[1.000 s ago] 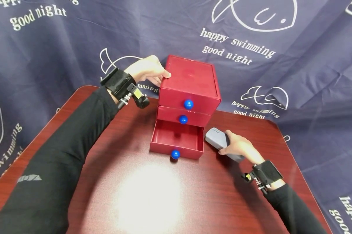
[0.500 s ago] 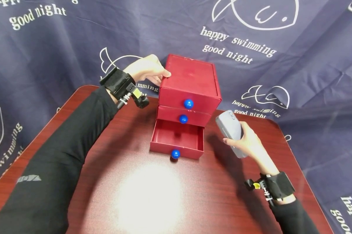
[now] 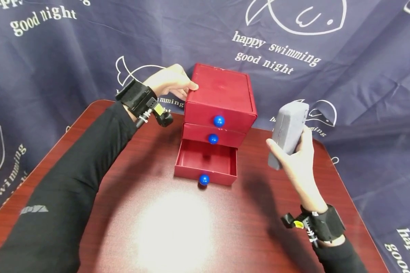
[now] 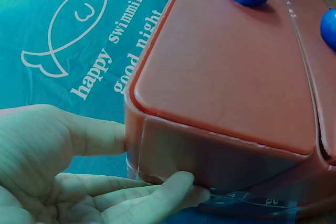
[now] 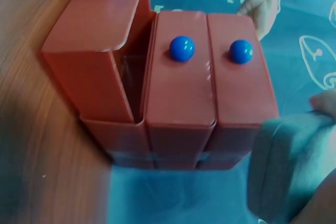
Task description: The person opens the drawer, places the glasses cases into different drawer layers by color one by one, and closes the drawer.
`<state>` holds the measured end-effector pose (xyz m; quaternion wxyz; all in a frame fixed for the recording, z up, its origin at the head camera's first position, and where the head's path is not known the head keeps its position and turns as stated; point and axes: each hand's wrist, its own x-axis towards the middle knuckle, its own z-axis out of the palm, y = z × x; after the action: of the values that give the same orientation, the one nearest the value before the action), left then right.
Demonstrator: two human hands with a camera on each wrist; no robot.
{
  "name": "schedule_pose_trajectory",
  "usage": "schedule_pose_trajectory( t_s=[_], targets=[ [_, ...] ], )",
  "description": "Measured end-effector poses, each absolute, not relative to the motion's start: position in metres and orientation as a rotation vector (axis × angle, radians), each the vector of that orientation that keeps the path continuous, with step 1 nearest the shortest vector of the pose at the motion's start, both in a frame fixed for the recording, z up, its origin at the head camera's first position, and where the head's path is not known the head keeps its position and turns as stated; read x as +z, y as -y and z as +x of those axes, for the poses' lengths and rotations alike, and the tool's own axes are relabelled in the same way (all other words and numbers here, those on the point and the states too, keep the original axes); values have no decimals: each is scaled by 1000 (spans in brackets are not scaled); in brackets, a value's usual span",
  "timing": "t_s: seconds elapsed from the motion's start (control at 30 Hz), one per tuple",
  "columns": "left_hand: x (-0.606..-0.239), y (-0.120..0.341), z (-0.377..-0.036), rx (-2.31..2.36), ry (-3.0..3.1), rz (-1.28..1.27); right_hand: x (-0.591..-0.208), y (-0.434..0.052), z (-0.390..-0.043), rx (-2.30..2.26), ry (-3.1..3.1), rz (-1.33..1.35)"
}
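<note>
A red three-drawer chest with blue knobs stands at the back of the table. Its bottom drawer is pulled out and looks empty. My left hand holds the chest's upper left back corner, thumb and fingers against its side. My right hand grips a grey rectangular case, held upright in the air to the right of the chest, above the table.
The dark red wooden table has a bright glare patch in front of the drawer. A navy cloth printed with fish and words hangs behind and drapes around the table's edges.
My right hand has lifted the grey case off the table beside the drawer and turned it upright, higher and to the right. The left hand and chest have stayed put.
</note>
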<state>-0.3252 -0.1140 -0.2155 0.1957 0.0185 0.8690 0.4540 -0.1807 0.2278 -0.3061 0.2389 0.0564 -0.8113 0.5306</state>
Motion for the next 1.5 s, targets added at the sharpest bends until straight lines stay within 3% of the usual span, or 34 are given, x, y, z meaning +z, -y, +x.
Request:
schedule_pose_trajectory(
  t_s=[0.3,0.73,1.17,1.5],
  targets=[
    [-217,115,-324,1309,-2429,44,-289,-201,-179,1558,1964,542],
    [-219,115,-325,1325,-2436,58,-266,-175,-191,1197,2269,787],
    [-220,113,-326,1367,-2408,35,-284,-143,-227,1054,2456,1208],
    [-219,115,-326,1342,-2414,49,-286,-134,-225,794,2582,1332]
  ],
)
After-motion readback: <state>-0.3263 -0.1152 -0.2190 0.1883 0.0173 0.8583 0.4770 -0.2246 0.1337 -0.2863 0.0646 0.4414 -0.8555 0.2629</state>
